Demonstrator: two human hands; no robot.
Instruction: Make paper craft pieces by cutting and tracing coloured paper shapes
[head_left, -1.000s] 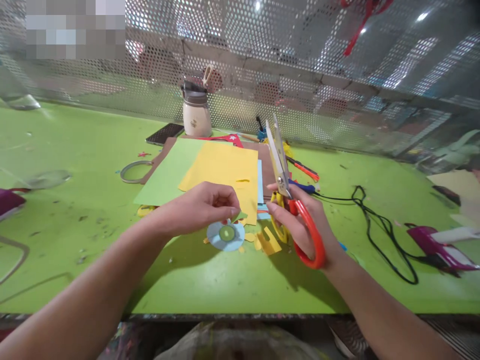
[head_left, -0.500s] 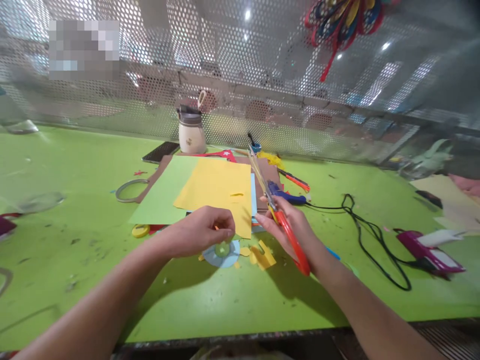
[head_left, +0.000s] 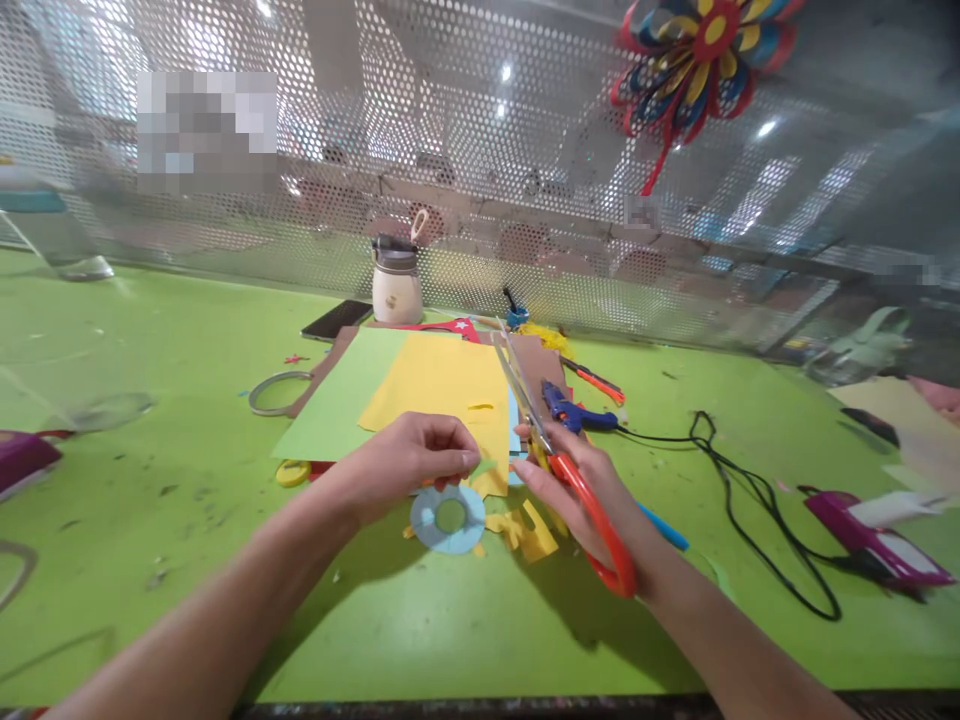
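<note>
My left hand (head_left: 424, 450) is closed in a pinch over the paper stack, with a small light-green paper piece (head_left: 486, 467) at its fingertips, partly blurred. Just below it, a light-blue paper ring (head_left: 427, 522) lies flat on the table. In my right hand (head_left: 581, 480) are scissors (head_left: 611, 545) with red handles, their blades pointing away and slightly apart. Yellow paper scraps (head_left: 536, 538) lie between the ring and my right hand. Beyond both hands, a yellow paper sheet (head_left: 442, 375) overlaps a green paper sheet (head_left: 337, 390).
A blue glue gun (head_left: 577, 412) with a black cord lies right of the papers, near an orange-handled cutter (head_left: 600, 383). Behind the stack stand a white bottle (head_left: 397, 297) and a dark phone (head_left: 337, 319). A roll of tape (head_left: 281, 393) and a yellow disc (head_left: 292, 473) are at left.
The green piece that lay in the blue ring's centre is gone from there, and a green piece shows at my left fingertips. The whole view has shifted slightly; my right hand still holds the scissors.
</note>
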